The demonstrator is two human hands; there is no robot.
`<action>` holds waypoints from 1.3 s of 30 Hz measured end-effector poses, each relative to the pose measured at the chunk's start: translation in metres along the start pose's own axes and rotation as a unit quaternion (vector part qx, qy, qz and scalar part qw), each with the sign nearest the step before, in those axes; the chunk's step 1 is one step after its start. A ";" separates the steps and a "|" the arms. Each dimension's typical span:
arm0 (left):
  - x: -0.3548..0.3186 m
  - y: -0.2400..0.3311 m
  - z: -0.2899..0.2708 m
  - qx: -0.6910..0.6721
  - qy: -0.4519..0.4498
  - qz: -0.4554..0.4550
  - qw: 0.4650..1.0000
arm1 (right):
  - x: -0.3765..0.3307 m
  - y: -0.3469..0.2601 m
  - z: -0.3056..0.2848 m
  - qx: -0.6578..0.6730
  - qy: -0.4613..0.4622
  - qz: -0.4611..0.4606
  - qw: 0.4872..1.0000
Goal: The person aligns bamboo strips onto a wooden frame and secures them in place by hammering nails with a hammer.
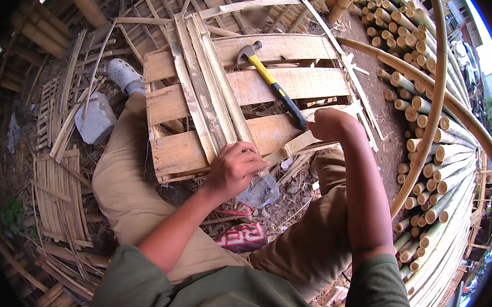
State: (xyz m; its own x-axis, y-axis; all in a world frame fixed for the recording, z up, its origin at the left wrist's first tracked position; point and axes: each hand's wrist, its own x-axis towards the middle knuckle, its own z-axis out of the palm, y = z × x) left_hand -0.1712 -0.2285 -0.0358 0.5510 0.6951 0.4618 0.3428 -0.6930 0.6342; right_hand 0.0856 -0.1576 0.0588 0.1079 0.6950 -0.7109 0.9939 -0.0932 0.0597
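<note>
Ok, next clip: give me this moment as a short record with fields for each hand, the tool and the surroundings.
left hand: rests on the near edge of the wooden pallet, beside the bamboo strips lying on it
right hand: closed at the end of the hammer's black handle
hammer: yellow and black, lying on the pallet
surroundings: stacked bamboo poles on the right, grey block on the left

Wooden pallet (264,86) at centre, resting over person's legs. Bundle of bamboo strips (210,87) lying on pallet's left half, running near to far. Hammer (272,83) on pallet right of strips, head far, handle toward right hand (329,125) at pallet's near right corner. Left hand (235,168) on near end of strips at pallet's near edge. Stone block (95,118) left of pallet. Woven bamboo panel (60,195) near left. Stacked bamboo poles (434,157) far right. Plastic bag (260,192) below pallet, near left hand.
</note>
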 end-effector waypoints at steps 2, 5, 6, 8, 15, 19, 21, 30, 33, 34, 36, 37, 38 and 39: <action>-0.002 -0.003 0.002 0.004 -0.008 0.015 1.000 | 0.004 0.000 -0.001 -0.044 0.045 -0.014 0.998; 0.002 -0.001 0.000 -0.020 -0.003 0.019 1.000 | 0.004 -0.007 0.001 0.028 0.204 -0.001 0.979; 0.003 0.000 -0.001 -0.020 -0.003 0.022 1.000 | 0.002 -0.009 0.000 0.063 0.284 0.006 0.957; 0.002 0.002 -0.002 -0.023 -0.004 0.049 0.999 | 0.011 -0.011 0.009 0.076 0.332 -0.032 0.940; 0.002 0.002 -0.004 -0.016 -0.012 0.061 0.998 | 0.046 -0.024 0.028 0.077 0.299 -0.095 0.947; -0.002 -0.003 0.000 -0.024 0.016 0.071 0.997 | 0.060 -0.024 0.035 0.116 0.339 -0.127 0.925; -0.001 0.004 0.000 -0.047 0.012 0.026 0.998 | 0.067 -0.017 0.036 0.163 0.358 -0.132 0.910; -0.006 -0.004 0.004 -0.109 -0.020 -0.010 0.994 | -0.012 -0.026 0.011 0.372 0.339 -0.058 0.862; -0.009 -0.006 0.007 -0.109 0.027 0.010 0.994 | -0.066 -0.032 0.016 0.523 0.310 -0.190 0.771; -0.009 -0.005 0.005 -0.114 0.032 0.011 0.993 | -0.086 -0.033 0.019 0.586 0.221 -0.214 0.750; -0.008 -0.002 0.002 -0.068 0.045 0.027 0.996 | -0.098 -0.034 0.044 0.617 0.197 -0.256 0.718; -0.010 -0.004 0.004 -0.070 0.048 0.028 0.996 | -0.100 -0.036 0.056 0.594 0.211 -0.209 0.747; -0.011 -0.005 0.006 -0.076 0.039 0.004 0.996 | -0.104 -0.042 0.063 0.569 0.227 -0.160 0.774; -0.012 -0.006 0.007 -0.082 0.029 -0.021 0.996 | -0.105 -0.050 0.067 0.397 0.346 -0.114 0.843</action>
State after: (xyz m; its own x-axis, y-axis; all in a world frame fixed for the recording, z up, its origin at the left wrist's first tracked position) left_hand -0.1744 -0.2337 -0.0497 0.4918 0.7359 0.4654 0.2330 -0.6262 0.7440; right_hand 0.0229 -0.2735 0.0839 0.1783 0.9829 -0.0464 0.6903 -0.1585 -0.7059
